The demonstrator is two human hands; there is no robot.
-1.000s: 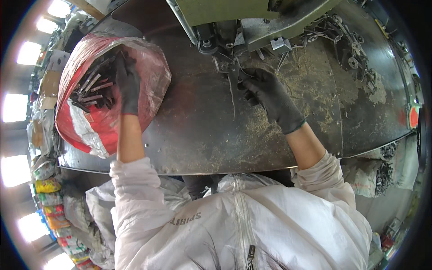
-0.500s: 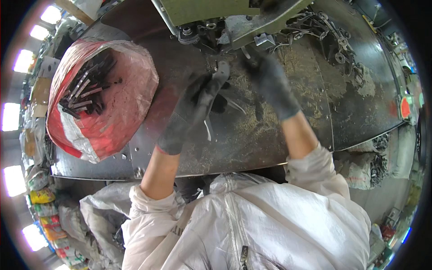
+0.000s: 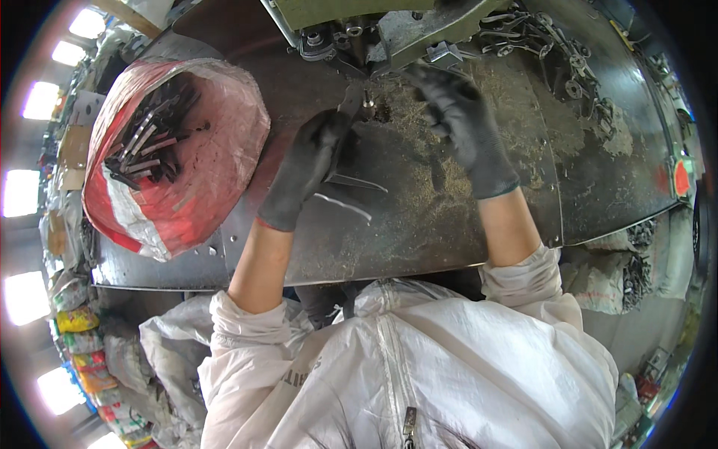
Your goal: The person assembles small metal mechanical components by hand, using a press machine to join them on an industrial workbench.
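Observation:
My left hand [image 3: 310, 161], in a dark grey glove, is closed on a flat dark metal piece [image 3: 349, 97] with a rounded end. That end points up at a small shiny upright pin [image 3: 368, 101] below the machine. Two thin metal strips [image 3: 348, 208] stick out from under this hand to the right; how they join the flat piece is hidden. My right hand [image 3: 471, 127], gloved alike, hovers right of the pin near the machine's underside. Its fingers are bent and apart, and I make out nothing in them. The green machine head [image 3: 336, 15] hangs over the far side of the table.
A red and white sack [image 3: 232, 150] at the left holds dark metal strips [image 3: 153, 135]. Several metal pieces with round eyes [image 3: 574, 87] lie in a heap at the far right. Yellowish debris covers the dark metal table [image 3: 299, 258]. A red round thing [image 3: 680, 178] sits at its right edge.
The flat piece has shifted left and up, now beside the pin. My right hand has drawn slightly right and its fingers have spread. The thin strips have swung to point right.

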